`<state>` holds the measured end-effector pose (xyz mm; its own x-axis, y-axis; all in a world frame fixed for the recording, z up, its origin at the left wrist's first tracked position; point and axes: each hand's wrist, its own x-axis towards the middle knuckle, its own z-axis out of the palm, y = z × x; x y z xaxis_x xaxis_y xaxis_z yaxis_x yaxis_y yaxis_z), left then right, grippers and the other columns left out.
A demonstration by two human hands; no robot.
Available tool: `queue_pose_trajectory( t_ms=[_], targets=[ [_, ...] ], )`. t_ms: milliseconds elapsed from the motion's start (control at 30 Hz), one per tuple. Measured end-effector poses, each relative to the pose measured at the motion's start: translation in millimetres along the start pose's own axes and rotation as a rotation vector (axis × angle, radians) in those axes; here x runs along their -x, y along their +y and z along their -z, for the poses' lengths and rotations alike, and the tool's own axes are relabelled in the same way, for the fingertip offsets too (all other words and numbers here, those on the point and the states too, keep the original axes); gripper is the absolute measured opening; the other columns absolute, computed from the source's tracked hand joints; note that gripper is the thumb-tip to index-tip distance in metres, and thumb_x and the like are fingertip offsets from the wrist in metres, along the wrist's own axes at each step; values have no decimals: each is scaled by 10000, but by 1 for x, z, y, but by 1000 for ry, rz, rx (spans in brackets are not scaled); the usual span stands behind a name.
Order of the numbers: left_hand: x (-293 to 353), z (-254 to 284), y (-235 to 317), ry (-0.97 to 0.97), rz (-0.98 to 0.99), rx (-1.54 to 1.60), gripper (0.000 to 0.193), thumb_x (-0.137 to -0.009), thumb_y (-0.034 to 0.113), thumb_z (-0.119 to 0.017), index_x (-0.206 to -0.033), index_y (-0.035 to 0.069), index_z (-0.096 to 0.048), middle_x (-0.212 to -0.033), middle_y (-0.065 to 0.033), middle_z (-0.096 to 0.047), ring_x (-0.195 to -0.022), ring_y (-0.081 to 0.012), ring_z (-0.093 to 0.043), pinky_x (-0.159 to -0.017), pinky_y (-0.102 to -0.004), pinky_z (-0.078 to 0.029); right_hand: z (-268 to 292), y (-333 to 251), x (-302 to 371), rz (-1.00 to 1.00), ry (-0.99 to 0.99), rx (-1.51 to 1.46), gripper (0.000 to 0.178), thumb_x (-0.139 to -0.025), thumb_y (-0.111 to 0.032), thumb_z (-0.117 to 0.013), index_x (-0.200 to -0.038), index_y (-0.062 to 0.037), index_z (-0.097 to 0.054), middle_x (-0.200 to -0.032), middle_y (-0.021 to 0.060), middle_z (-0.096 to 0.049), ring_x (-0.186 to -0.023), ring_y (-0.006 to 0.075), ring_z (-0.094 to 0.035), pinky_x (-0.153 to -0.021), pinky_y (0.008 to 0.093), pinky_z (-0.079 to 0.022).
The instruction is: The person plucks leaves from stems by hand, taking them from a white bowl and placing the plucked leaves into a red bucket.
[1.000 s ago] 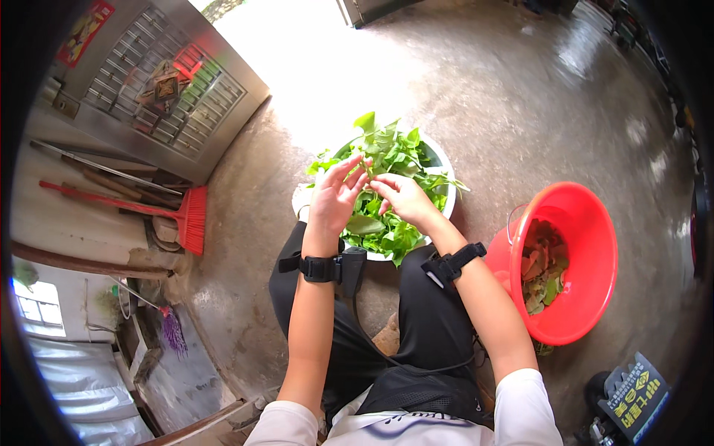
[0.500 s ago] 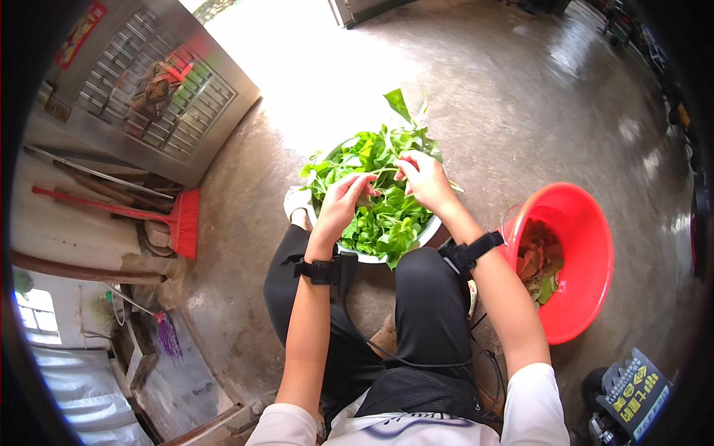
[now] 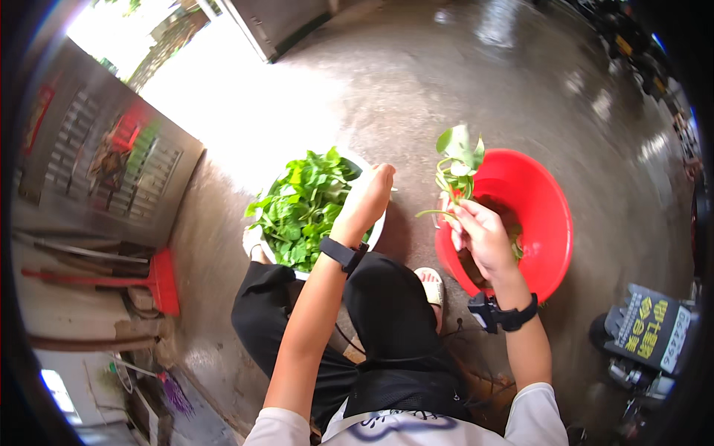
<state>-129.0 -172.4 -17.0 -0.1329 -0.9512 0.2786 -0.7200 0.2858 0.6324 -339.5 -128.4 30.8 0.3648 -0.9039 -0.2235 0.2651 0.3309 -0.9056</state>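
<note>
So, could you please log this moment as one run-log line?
left hand: on leafy greens in white bowl | right hand: holds green sprig over red basin

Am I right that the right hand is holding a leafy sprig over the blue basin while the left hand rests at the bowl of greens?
Not quite: the basin is red, not blue. The head view shows the right hand holding the leafy sprig over it, while the left hand rests at the bowl of greens.
</note>
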Motion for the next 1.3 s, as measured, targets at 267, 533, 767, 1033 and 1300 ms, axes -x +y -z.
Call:
queue_pose_trajectory(
  t_ms=[267, 533, 767, 1033, 1300],
  targets=[
    [-22, -36, 87, -366, 30, 627, 377, -879, 227, -501, -1203, 48, -433, -1019, -76, -547, -978, -157, -504, -861, -290, -376, 114, -5, 59, -109, -189, -667, 93, -881, -119, -399, -892, -37, -442, -594, -24, -346, -509, 116, -393, -508, 220, -327],
    [-14, -65, 124, -512, -50, 514, 218, -840, 179, -562, -973, 14, -510, -895, -59, -543, -883, -130, -489, -799, -266, -385, 130, 7, 69, -144, -284, -804, 29, -861, -103, -396, -849, -81, -410, -568, -39, -316, -462, 99, -362, -479, 225, -296],
    [-18, -68, 120, -622, 86, 805, 176, -871, 155, -519, -931, -11, -525, -858, 2, -517, -843, -78, -454, -769, -240, -379, 135, 15, 65, -177, -342, -817, 59, -873, -120, -391, -840, -79, -416, -567, -35, -313, -461, 106, -371, -477, 222, -301],
    [-21, -77, 115, -591, -80, 567, 173, -811, 167, -585, -860, 3, -605, -745, -64, -515, -756, -153, -498, -678, -286, -407, 138, 17, 66, -181, -326, -812, 83, -878, -128, -415, -867, -49, -438, -573, -35, -326, -492, 119, -410, -496, 223, -326],
    [-15, -112, 129, -119, -203, 51, 82, -681, 80, -642, -742, 27, -655, -707, -105, -518, -704, -266, -521, -614, -343, -425, 121, 17, 72, -148, 108, -634, 151, -887, -129, -416, -896, 8, -479, -596, -4, -387, -521, 131, -420, -522, 227, -358]
  ],
)
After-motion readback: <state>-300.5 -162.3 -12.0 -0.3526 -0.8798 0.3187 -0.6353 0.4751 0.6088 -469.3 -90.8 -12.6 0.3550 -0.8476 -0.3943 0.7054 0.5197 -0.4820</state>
